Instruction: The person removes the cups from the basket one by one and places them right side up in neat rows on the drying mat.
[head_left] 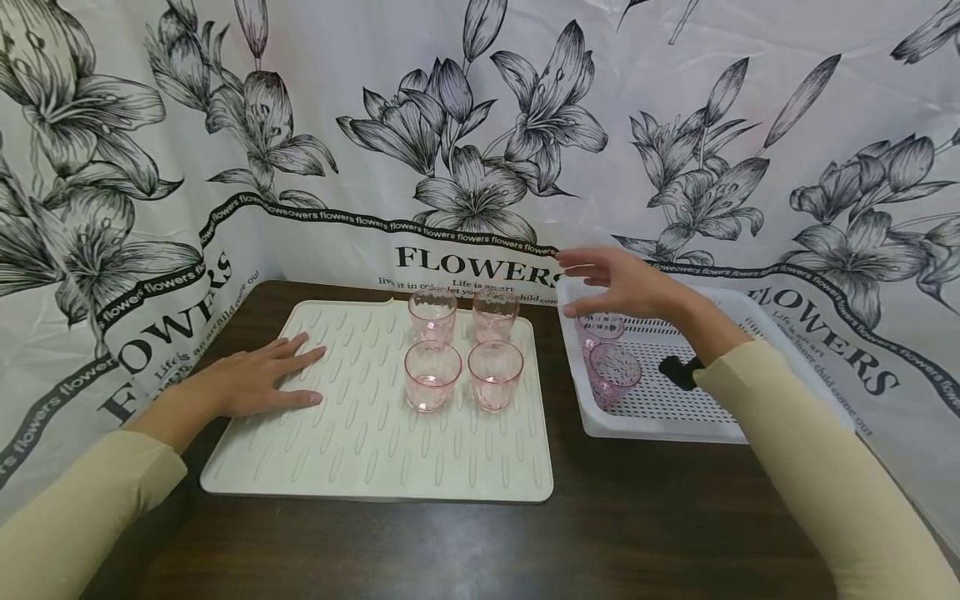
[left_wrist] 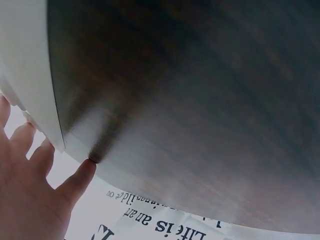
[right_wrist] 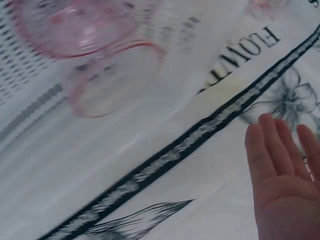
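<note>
My left hand rests with spread fingers on the left part of a pale ribbed drying mat. In the left wrist view, one fingertip meets the dark tabletop beside the mat's edge. Several clear pink glasses stand upright on the mat's right half, among them a front left glass and a front right glass. Over the back left corner of a white basket, my right hand hovers with nothing in it. Below it are a rear pink glass and a nearer pink glass.
A white curtain with black flower prints hangs behind and along both sides. The dark wooden table shows in front of the mat and between mat and basket. A black patch shows in the basket, partly behind my right sleeve.
</note>
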